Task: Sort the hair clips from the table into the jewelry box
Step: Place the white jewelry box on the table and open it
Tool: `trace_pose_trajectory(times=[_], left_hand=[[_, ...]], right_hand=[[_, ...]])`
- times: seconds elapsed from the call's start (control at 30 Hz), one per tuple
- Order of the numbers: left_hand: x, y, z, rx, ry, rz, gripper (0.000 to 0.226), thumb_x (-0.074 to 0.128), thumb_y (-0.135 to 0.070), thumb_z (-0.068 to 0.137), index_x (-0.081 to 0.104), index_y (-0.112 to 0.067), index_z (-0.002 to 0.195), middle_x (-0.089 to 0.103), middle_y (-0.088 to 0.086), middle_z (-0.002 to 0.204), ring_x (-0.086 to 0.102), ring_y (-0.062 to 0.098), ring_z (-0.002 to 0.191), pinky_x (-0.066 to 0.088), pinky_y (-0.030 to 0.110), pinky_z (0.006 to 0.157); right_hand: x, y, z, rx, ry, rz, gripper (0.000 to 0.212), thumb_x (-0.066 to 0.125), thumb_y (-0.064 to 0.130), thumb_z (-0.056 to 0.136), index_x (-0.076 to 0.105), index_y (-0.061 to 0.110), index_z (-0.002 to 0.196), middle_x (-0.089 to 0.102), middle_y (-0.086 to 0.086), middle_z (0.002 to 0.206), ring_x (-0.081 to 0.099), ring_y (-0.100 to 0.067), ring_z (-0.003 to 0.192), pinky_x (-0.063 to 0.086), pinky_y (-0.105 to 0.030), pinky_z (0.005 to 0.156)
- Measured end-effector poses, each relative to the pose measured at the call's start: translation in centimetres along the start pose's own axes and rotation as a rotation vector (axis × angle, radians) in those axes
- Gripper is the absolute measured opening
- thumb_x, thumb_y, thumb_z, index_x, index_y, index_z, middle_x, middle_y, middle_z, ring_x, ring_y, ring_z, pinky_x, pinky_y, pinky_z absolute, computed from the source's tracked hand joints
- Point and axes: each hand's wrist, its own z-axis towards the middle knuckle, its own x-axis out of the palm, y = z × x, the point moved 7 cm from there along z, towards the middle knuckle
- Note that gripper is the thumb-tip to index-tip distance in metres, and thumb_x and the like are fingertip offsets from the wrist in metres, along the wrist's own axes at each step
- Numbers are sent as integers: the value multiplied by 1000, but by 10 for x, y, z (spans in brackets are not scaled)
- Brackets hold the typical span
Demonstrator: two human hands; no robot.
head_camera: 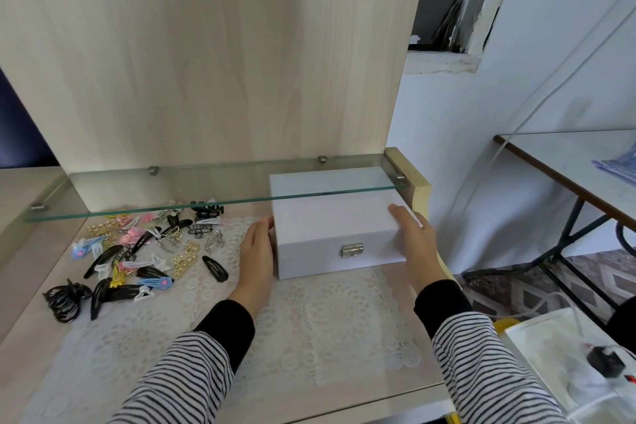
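Note:
A white jewelry box [330, 220] with a silver front latch [351, 249] stands closed on the table, partly under a glass shelf. My left hand [256, 251] lies flat against its left side. The fingers of my right hand [414, 239] rest on its right top corner and side. A heap of hair clips [144, 248], black, gold, silver, pink, blue and yellow, lies on the table to the left of the box. Black hair ties [65, 299] sit at the heap's near left edge.
A glass shelf [220, 188] on metal pegs spans the table low above the box's rear. A white lace mat [309, 313] covers the wooden tabletop. A wooden back panel rises behind. To the right stand another table [571, 162] and a white bag [564, 365] on the floor.

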Motion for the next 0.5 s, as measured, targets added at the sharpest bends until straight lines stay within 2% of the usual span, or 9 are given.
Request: trace_pose_trajectory(times=[0.13,0.23,0.33,0.4,0.5], left_hand=[[3,-4,-5,29,38,-5,32,44,-47,99,51,-16,97,60,2,93,58,21,88,41,36,73],[12,-3,-6,-13,94,-14,31,43,-51,98,40,-21,100,51,1,98,53,18,88,42,35,71],[15,0,-3,-38,92,-48,20,44,-48,98,39,-29,103,48,4,113,50,22,101,43,41,85],[17,-1,-3,-25,99,-72,18,43,-41,100,42,-32,115,52,4,123,53,25,109,43,45,97],[20,-4,-5,11,177,-70,37,37,-38,102,40,-34,139,54,-1,134,53,24,121,41,50,106]], right_hand=[[-5,4,-2,-20,3,-8,33,68,31,83,63,12,109,66,-4,91,61,-23,80,43,-29,61],[-5,8,-5,-42,36,-31,25,66,29,85,63,12,104,65,-2,85,60,-20,74,44,-28,61],[-5,8,-7,-44,50,-40,24,66,29,85,63,12,102,65,-2,85,61,-20,74,45,-29,63],[-6,7,-8,-45,44,-45,25,66,30,84,63,12,102,65,-4,88,60,-22,76,45,-30,65],[-7,6,-10,-46,29,-50,25,66,31,85,62,13,101,64,-4,87,59,-22,77,44,-31,65]])
